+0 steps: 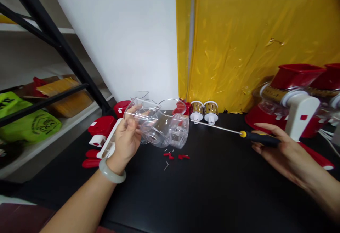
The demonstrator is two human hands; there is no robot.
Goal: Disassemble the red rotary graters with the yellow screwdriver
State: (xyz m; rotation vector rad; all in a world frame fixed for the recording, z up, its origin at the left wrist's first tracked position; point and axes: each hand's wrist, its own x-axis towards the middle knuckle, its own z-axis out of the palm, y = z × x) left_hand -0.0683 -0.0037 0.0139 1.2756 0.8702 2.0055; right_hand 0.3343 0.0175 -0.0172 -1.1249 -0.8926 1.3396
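My left hand [129, 134] grips a clear plastic grater housing [159, 126] by its square chute and holds it above the black table. In my right hand [281, 151] is a screwdriver [260, 138] with a black and yellow handle, its long shaft pointing left. The shaft's tip reaches close to the right end of the housing; whether it touches cannot be made out. Below the housing lie small red plastic pieces [183, 157] and several screws [166, 165].
Two metal grater drums [210, 112] stand at the back. Assembled red and white rotary graters [300, 102] occupy the right side. At left are a red part [102, 125], a white arm [108, 144] and red handles [91, 163], beside a black-framed shelf [66, 123].
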